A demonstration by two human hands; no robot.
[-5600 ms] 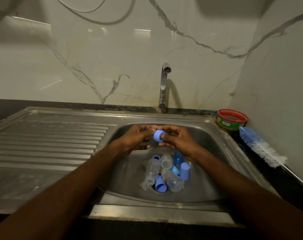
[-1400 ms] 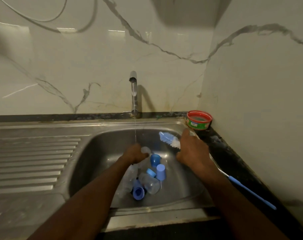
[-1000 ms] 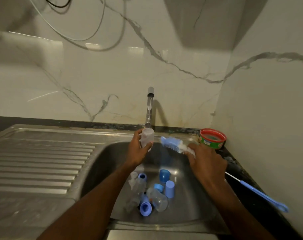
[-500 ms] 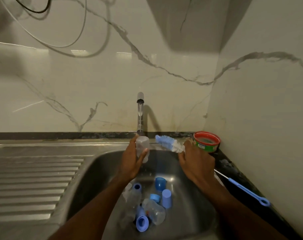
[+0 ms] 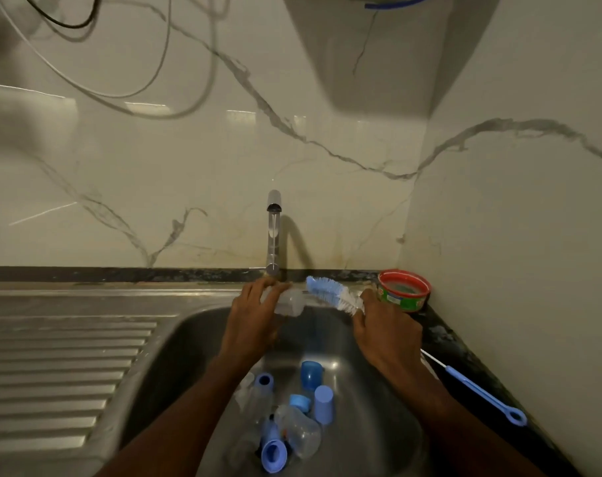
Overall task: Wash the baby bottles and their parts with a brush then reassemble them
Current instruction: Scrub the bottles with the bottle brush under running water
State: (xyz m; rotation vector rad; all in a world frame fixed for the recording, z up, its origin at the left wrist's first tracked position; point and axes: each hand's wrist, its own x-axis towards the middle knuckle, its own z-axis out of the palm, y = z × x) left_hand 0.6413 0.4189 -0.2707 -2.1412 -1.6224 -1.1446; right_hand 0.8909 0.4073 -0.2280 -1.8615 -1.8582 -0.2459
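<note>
Water runs in a thin stream from the tap (image 5: 274, 232) at the back of the sink (image 5: 196, 335). We see the left hand (image 5: 254, 315) raised above the basin just below the spout, its fingers (image 5: 275, 290) curled round a clear bottle (image 5: 289, 302) that lies roughly level, mouth turned to the right. The right hand (image 5: 382, 325) grips the brush (image 5: 330, 292) just behind the bristles, fingers closed tight on the wire stem; the blue and white bristle head points left and up, its tip just beside the bottle's mouth (whether it touches the rim we cannot tell). The long blue handle (image 5: 482, 395) trails back past the wrist over the dark worktop (image 5: 471, 366) and ends in a loop.

Down in the basin, near the drain, lie the other parts in a loose heap: a second clear bottle (image 5: 301, 433) on its side, a blue ring (image 5: 273, 456) at the front with its opening towards us, another ring (image 5: 265, 382) further back, a darker blue cap (image 5: 311, 373) upright, a pale blue cap (image 5: 323, 404) just beside a small blue piece (image 5: 299, 402). More clear parts sit to the left of the heap, too blurred to name.

A red-rimmed tub (image 5: 403, 290) stands in the corner of the worktop, right behind the right hand. The ribbed drainer (image 5: 62, 356) stretches out on the left.
</note>
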